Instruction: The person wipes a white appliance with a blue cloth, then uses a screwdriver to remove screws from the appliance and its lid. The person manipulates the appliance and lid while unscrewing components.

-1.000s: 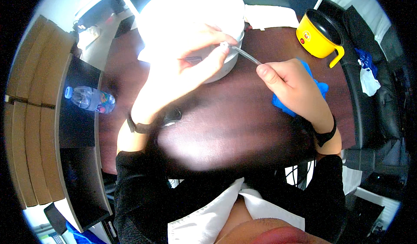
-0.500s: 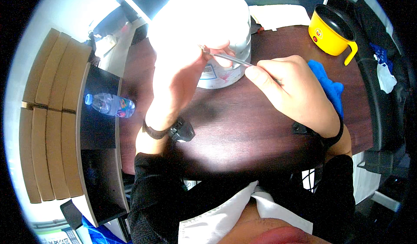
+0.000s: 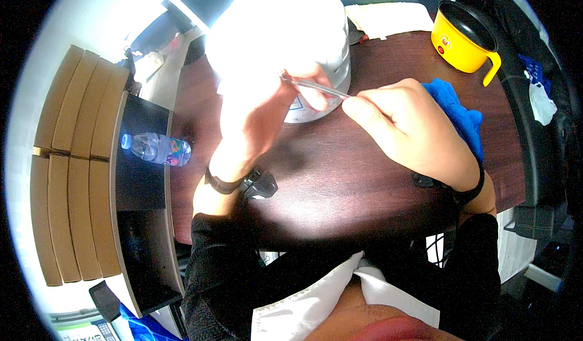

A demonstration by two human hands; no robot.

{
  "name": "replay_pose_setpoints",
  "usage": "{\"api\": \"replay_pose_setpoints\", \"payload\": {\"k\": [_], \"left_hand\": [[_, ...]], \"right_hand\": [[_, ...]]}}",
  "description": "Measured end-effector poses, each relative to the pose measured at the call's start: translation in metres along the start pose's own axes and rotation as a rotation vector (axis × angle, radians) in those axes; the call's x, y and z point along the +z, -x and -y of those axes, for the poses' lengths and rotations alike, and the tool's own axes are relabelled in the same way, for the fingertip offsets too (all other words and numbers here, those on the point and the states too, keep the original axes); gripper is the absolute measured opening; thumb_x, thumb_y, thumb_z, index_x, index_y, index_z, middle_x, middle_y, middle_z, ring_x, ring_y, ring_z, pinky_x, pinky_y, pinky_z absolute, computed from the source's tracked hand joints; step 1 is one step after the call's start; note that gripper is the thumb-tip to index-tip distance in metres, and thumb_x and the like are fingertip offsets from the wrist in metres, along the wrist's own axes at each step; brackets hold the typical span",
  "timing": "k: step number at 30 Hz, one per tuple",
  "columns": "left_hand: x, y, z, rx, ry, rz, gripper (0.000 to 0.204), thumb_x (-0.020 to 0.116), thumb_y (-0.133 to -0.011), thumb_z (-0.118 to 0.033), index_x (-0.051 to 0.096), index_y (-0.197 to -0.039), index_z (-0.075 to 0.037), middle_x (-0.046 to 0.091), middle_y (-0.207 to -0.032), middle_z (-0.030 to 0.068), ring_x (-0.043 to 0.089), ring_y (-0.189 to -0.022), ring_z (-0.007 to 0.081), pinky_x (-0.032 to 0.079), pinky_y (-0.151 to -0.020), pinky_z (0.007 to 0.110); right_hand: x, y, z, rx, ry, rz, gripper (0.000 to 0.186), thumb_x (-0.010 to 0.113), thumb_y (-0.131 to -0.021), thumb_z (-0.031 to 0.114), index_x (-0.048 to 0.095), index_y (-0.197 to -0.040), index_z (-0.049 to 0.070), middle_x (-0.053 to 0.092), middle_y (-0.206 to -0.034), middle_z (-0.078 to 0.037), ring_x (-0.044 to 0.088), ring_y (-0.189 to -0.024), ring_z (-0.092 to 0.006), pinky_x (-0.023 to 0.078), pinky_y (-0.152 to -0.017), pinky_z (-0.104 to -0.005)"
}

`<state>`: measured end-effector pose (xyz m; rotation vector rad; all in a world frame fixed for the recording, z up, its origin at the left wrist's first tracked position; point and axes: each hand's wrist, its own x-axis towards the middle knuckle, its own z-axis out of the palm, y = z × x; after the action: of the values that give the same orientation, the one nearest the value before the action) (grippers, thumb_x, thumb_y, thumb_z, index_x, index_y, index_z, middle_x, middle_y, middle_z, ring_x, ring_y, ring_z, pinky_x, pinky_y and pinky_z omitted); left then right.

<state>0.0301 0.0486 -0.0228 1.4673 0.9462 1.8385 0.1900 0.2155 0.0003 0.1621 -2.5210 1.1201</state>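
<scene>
My left hand (image 3: 258, 113) is closed round the small end of a thin grey tube or rod (image 3: 325, 90), in front of a white cylindrical container (image 3: 285, 28) whose top is washed out by glare. My right hand (image 3: 404, 122) grips the other end of the tube between thumb and curled fingers. A crumpled blue cloth (image 3: 458, 113) lies just beyond my right hand, partly hidden by it. What exactly sits at the left fingertips is too small and bright to make out.
A dark wooden table (image 3: 316, 183) holds a yellow pot (image 3: 461, 43) with a handle at the back right and a pale cloth (image 3: 395, 18) at the back. At the left lie a plastic bottle (image 3: 158, 150) and stacked cardboard boxes (image 3: 73, 110). A black padded seat (image 3: 534, 171) stands at the right.
My left hand has turned more upright and moved lower, its fingers curled differently about the tube's end. My right hand has shifted slightly left and turned. The surroundings sit further right in the picture.
</scene>
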Motion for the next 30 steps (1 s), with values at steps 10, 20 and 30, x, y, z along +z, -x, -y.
{"api": "replay_pose_setpoints", "payload": {"k": [10,20,30], "left_hand": [[-0.005,0.007,0.003,0.053,-0.1,-0.098,0.039,0.048,-0.098,-0.036,0.064,-0.118,-0.006,0.07,-0.098,0.0166,0.063,-0.096,0.0372,0.048,-0.09,0.051],[-0.004,0.01,0.002,0.045,-0.201,-0.208,0.051,0.054,-0.096,-0.031,0.057,-0.122,0.012,0.065,-0.109,0.0294,0.065,-0.098,0.0415,0.049,-0.093,0.048],[-0.004,0.012,0.009,-0.021,-0.103,-0.299,0.028,0.058,-0.097,-0.024,0.063,-0.105,0.002,0.067,-0.109,0.0232,0.066,-0.086,0.0293,0.05,-0.085,0.047]], "right_hand": [[-0.003,0.001,-0.001,-0.054,0.102,-0.045,0.034,0.058,-0.096,0.024,0.061,-0.074,-0.002,0.049,-0.058,-0.019,0.051,-0.049,-0.0309,0.037,-0.048,-0.039],[-0.005,-0.001,-0.001,-0.007,0.041,-0.016,0.029,0.06,-0.095,0.031,0.073,-0.088,0.006,0.057,-0.061,-0.02,0.057,-0.052,-0.037,0.042,-0.048,-0.0417],[-0.004,-0.002,0.0,-0.012,0.027,-0.029,0.027,0.06,-0.095,0.03,0.074,-0.094,0.006,0.057,-0.061,-0.021,0.058,-0.05,-0.0349,0.042,-0.047,-0.0396]]}}
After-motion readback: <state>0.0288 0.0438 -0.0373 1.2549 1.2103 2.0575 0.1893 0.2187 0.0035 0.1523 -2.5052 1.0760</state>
